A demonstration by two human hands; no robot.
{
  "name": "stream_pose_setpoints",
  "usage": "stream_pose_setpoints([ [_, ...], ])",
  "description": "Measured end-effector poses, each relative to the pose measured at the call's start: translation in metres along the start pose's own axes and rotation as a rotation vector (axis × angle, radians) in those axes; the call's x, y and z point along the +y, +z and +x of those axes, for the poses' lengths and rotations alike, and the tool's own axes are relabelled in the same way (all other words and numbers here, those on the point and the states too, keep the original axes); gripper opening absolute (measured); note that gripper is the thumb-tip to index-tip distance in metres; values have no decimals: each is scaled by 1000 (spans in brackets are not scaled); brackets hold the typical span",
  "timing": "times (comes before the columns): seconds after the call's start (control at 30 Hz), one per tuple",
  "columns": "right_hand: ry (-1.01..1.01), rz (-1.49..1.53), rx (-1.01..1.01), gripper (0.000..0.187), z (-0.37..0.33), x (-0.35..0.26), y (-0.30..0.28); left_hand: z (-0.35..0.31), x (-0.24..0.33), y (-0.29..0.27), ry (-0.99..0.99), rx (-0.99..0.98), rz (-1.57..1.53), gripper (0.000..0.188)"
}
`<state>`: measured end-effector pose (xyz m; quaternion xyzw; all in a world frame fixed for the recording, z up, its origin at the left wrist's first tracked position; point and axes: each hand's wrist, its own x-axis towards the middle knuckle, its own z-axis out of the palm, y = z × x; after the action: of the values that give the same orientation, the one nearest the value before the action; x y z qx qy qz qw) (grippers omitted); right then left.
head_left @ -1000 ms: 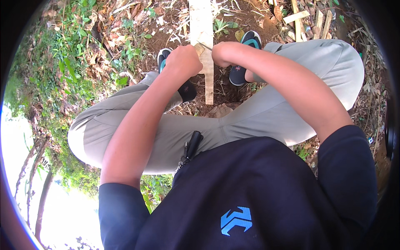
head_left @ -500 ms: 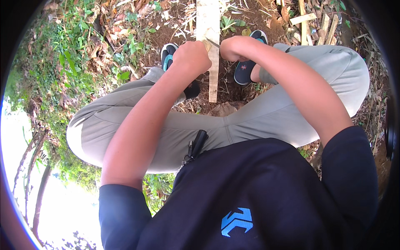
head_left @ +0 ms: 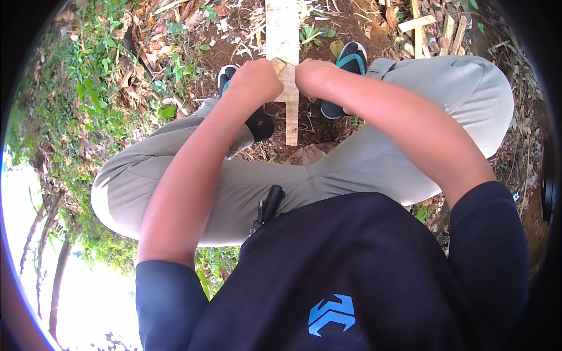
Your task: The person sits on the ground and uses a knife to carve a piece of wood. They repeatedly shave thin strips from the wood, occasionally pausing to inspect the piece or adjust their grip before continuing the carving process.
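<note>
A long pale wooden board (head_left: pixel 282 29) runs away from me between my feet, with a narrow tail at its near end. My left hand (head_left: pixel 257 81) is closed in a fist at the board's left edge, beside a small piece of wood (head_left: pixel 277 66) that it appears to grip. Across the board from it, my right hand (head_left: pixel 316 77) is closed on a thin, dark, pointed blade (head_left: pixel 288 62), which reaches over the board toward the wood piece. The blade's handle is hidden inside my fingers.
My feet in dark sandals (head_left: pixel 351 58) stand either side of the board. Wood shavings and dry leaves litter the brown soil (head_left: pixel 234 50). Several cut wooden strips (head_left: pixel 417 24) lie at the far right. Green plants (head_left: pixel 96 70) grow at the left.
My right hand has come slightly toward me and down along the board's edge, and less of the blade shows. The left hand keeps its grip. The whole view has shifted a little.
</note>
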<state>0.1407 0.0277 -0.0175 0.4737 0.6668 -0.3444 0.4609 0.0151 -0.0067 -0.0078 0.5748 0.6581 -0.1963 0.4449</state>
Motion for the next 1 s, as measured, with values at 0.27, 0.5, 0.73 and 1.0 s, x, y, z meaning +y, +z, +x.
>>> stream_pose_setpoints([
  [0.27, 32, -27, -57, 48, 12, 5, 5, 6, 0, -2, 8, 9, 4, 32],
  [0.5, 132, 37, 36, 40, 11, -2, 19, 8, 2, -5, 36, -11, 58, 33],
  [0.73, -53, 9, 38, 36, 25, 11, 13, 12, 1, -4, 26, -6, 36, 35],
  [1.0, -19, 39, 103, 34, 77, 30, 27, 15, -8, 4, 104, 50, 54, 40],
])
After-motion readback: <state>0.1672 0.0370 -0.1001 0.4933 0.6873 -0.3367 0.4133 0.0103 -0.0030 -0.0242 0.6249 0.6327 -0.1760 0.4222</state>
